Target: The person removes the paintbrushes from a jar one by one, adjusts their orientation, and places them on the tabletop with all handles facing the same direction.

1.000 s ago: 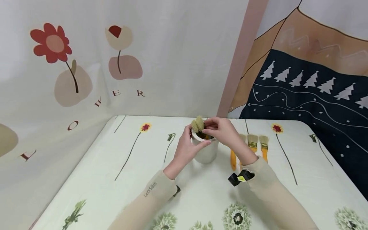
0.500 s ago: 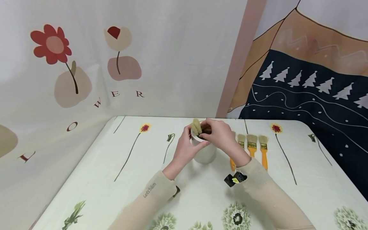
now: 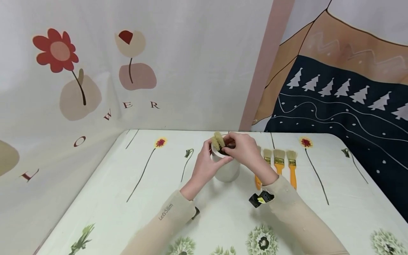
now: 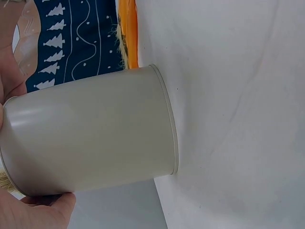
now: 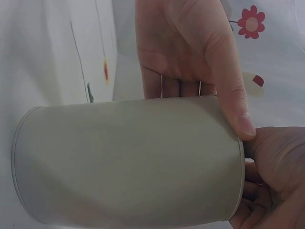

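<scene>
A pale cylindrical container [image 3: 227, 171] stands upright on the table. My left hand [image 3: 205, 164] holds it around the upper side, thumb near the rim in the right wrist view. At its mouth, my right hand [image 3: 243, 147] has curled fingers at the opening, beside paintbrush bristles [image 3: 218, 141] that stick up there. It appears to pinch a paintbrush; the fingertips and the brush's lower part are hidden by the hand and container. The container's plain wall [image 4: 90, 133] fills much of the left wrist view.
Several paintbrushes [image 3: 279, 156] with orange handles lie side by side to the right of the container, partly behind my right forearm. A flower-printed cloth [image 3: 146, 212] covers the table. Printed curtains [image 3: 197, 71] hang behind it.
My right hand has moved slightly left and down at the container's mouth, and the bristles sit a little lower. The left hand has kept its hold.
</scene>
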### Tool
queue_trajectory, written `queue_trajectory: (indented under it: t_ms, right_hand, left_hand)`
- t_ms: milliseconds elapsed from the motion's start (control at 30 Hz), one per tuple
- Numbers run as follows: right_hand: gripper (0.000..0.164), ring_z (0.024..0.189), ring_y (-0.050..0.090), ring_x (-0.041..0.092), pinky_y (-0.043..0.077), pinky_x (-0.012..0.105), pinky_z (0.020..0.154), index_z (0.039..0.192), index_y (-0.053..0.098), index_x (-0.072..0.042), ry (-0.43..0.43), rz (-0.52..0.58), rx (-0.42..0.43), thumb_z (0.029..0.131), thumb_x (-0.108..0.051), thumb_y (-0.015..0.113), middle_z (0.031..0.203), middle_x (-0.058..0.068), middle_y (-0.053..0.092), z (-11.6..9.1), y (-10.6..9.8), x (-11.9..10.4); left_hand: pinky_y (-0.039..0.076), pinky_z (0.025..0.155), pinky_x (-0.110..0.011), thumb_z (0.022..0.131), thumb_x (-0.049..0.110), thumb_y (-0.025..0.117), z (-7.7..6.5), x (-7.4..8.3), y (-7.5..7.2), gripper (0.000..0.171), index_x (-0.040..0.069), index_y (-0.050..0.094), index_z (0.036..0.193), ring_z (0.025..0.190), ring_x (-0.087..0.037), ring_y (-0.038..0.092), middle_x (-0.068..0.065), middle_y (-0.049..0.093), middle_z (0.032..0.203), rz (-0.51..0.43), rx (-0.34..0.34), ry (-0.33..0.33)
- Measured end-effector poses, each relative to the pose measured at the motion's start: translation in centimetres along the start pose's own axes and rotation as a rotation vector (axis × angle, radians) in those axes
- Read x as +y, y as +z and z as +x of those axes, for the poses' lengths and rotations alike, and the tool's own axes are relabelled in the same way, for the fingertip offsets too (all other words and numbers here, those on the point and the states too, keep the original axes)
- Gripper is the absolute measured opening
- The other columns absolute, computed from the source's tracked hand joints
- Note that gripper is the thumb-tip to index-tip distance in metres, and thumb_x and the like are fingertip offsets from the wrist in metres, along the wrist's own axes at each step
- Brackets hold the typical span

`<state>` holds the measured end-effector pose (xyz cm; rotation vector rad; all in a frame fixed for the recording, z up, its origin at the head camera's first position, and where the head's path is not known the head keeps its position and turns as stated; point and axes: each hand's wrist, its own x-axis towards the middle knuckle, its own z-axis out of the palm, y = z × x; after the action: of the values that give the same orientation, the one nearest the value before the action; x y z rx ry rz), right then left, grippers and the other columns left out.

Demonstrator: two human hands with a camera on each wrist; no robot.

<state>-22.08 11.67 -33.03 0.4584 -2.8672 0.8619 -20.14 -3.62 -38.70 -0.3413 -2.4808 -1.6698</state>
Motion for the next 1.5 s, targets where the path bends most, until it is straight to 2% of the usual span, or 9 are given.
queue_trajectory:
  t_ms: [333,767,1000,1167,1367,1500]
  right_hand:
    - [0.021,0.094,0.073,0.023,0.063,0.033,0.080,0.110,0.071,-0.005,0.002,0.138,0.027,0.091,-0.011,0.073,0.105,0.011,0.075,-0.1,0.0,0.5]
    - [0.023,0.094,0.073,0.025,0.063,0.033,0.082,0.113,0.070,-0.001,-0.002,0.274,0.084,0.092,-0.009,0.072,0.107,0.015,0.073,-0.3,0.4,1.0]
    - [0.022,0.092,0.072,0.025,0.063,0.037,0.084,0.112,0.070,-0.001,-0.029,0.285,0.133,0.092,-0.009,0.072,0.103,0.014,0.074,-0.5,0.2,1.0]
    - [0.020,0.091,0.071,0.025,0.063,0.038,0.082,0.110,0.070,-0.002,-0.065,0.294,0.192,0.092,-0.010,0.072,0.099,0.013,0.073,-0.7,-0.4,0.8]
    - [0.019,0.097,0.069,0.027,0.063,0.041,0.082,0.110,0.070,-0.003,-0.068,0.352,0.252,0.092,-0.010,0.071,0.101,0.014,0.072,-1.0,-1.9,0.5]
    - [0.018,0.095,0.068,0.023,0.063,0.033,0.082,0.109,0.070,-0.002,-0.072,0.387,0.309,0.092,-0.009,0.070,0.101,0.014,0.072,-1.1,-3.0,0.5]
  left_hand:
    - [0.040,0.119,-0.042,0.082,0.042,0.082,-0.2,0.1,-0.2,0.089,0.011,0.034,0.150,0.143,-0.024,0.043,-0.007,0.045,0.152,-0.008,-0.007,0.002]
    - [0.038,0.120,-0.044,0.084,0.040,0.081,-0.4,0.1,-0.2,0.088,0.010,0.032,0.151,0.144,-0.024,0.042,-0.007,0.043,0.154,-0.021,-0.022,0.010]
    - [0.040,0.118,-0.045,0.083,0.039,0.081,-0.5,0.1,-0.1,0.088,0.011,0.032,0.151,0.142,-0.025,0.044,-0.007,0.044,0.153,-0.019,-0.022,0.006]
    - [0.041,0.117,-0.045,0.083,0.039,0.081,-0.4,0.2,0.0,0.090,0.010,0.031,0.152,0.141,-0.026,0.044,-0.011,0.043,0.154,-0.009,-0.018,0.007]
    - [0.042,0.117,-0.044,0.082,0.041,0.082,-0.3,0.3,0.0,0.093,0.010,0.030,0.153,0.141,-0.026,0.045,-0.011,0.041,0.156,0.004,-0.012,-0.016]
    - [0.042,0.117,-0.043,0.082,0.041,0.082,-0.3,0.3,0.0,0.093,0.010,0.030,0.153,0.141,-0.026,0.045,-0.009,0.041,0.156,0.009,-0.010,-0.027]
